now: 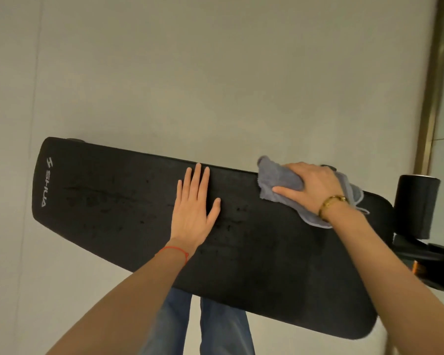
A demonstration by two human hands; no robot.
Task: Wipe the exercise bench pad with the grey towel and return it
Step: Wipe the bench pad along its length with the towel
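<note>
The long black exercise bench pad [113,201] stretches across the view from left to right, with a white logo at its left end and dark damp streaks along its middle. My left hand [194,208] lies flat on the middle of the pad, fingers spread and holding nothing. My right hand [308,187] presses the crumpled grey towel [274,179] against the pad's far edge near its right end. Part of the towel trails out from under my wrist.
A black foam roller [415,206] and the bench's black frame [431,257] stick out at the right end. A pale wall lies beyond the pad, with a brass-coloured strip [431,93] at the right. My jeans-clad legs [215,326] stand below the pad.
</note>
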